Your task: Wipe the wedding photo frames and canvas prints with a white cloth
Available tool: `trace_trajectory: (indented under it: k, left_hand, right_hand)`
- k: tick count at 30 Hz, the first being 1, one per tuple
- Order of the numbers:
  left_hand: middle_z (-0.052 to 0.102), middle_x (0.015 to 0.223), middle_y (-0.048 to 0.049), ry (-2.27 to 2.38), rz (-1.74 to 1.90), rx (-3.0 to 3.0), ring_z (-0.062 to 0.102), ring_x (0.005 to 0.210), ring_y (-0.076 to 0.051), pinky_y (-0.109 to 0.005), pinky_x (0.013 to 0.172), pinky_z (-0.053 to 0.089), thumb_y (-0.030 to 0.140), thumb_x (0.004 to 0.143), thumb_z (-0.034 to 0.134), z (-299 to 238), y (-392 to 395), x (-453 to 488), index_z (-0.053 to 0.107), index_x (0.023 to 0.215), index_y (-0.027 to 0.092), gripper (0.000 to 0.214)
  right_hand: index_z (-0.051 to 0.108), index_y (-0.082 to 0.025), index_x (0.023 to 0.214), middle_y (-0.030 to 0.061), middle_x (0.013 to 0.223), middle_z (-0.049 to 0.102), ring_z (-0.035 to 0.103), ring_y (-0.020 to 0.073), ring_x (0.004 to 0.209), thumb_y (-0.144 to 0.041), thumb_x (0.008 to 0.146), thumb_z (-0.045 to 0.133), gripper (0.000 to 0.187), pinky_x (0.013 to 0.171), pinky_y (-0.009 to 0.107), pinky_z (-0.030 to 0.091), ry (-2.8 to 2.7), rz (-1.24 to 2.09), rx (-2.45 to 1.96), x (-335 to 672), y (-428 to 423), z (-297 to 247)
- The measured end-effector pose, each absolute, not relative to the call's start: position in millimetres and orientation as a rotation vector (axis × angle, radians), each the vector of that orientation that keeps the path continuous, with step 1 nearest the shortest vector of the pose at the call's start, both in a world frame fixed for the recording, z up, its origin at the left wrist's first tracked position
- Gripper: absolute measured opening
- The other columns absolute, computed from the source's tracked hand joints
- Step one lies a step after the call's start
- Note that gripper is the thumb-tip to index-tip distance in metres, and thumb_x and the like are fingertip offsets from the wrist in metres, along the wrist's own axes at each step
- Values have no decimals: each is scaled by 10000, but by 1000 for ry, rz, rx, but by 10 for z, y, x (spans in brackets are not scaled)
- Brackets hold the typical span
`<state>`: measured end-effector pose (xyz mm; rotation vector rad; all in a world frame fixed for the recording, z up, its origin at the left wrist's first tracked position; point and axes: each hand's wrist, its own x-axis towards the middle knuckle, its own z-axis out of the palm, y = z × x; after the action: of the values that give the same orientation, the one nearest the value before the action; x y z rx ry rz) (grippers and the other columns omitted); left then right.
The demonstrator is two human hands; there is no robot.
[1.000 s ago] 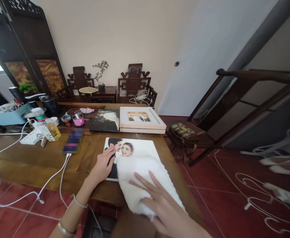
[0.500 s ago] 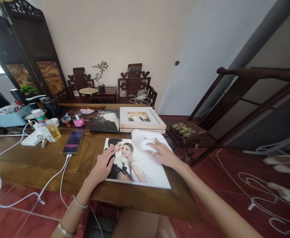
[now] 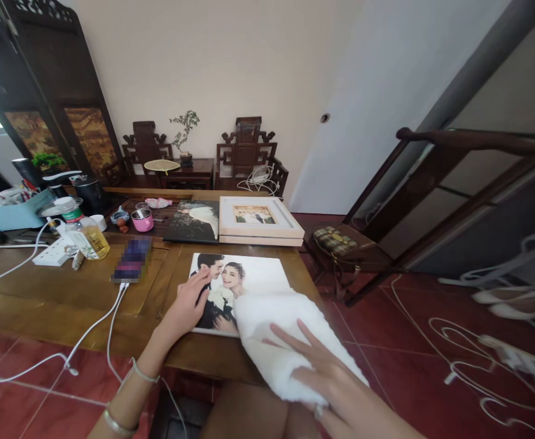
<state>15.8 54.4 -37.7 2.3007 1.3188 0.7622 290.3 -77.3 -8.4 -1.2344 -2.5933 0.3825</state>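
A white-edged wedding photo panel (image 3: 265,271) lies flat on the wooden table near its front right corner. My left hand (image 3: 187,305) rests on the panel's left side, fingers stretched out over the picture, with nothing held. In my right hand (image 3: 329,369) is a fluffy white towel (image 3: 269,311), gripped with the fingers spread across its top. The towel covers the panel's lower right part and hangs past the table's front edge. Part of the right thumb is hidden by the towel.
Behind the panel lie a dark photo panel (image 3: 194,221) and pale framed pictures (image 3: 262,233), stacked. Left of it are a phone (image 3: 131,261) with white cables, an oil bottle (image 3: 91,238) and a pink cup (image 3: 143,221). A wooden chair (image 3: 377,247) with a plaid bag stands right.
My right hand has drawn the towel from the panel's upper right down toward me, past the front edge. The panel's upper right is now uncovered. My left hand stays in place.
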Motion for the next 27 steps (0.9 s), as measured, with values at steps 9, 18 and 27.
trace_trajectory:
  k: [9, 18, 27]
  left_hand:
    - [409, 1416, -69, 1269, 766, 2303, 311, 1341, -191, -439, 1092, 252, 232, 917, 349, -363, 537, 137, 480, 1255, 228, 362]
    - [410, 1416, -75, 1315, 802, 2275, 338, 1328, -197, -444, 1081, 271, 226, 911, 363, -381, 531, 147, 488, 1243, 225, 355]
    - [418, 1409, -83, 1304, 814, 2292, 338, 1329, -196, -436, 1084, 269, 222, 904, 373, -385, 535, 165, 485, 1254, 217, 368]
  right_hand:
    - [621, -205, 980, 62, 1154, 640, 525, 269, 1153, -118, 772, 408, 310, 1057, 525, 272, -2377, 270, -1365, 2961, 539, -84]
    - [600, -188, 1000, 104, 1298, 535, 368, 280, 1288, -73, 727, 407, 354, 1065, 572, 213, -2399, 193, -1344, 2835, 398, -118]
    - [639, -217, 855, 51, 1421, 382, 246, 254, 1343, -10, 568, 424, 414, 1108, 536, 159, -2630, 394, -1157, 2596, -706, 95]
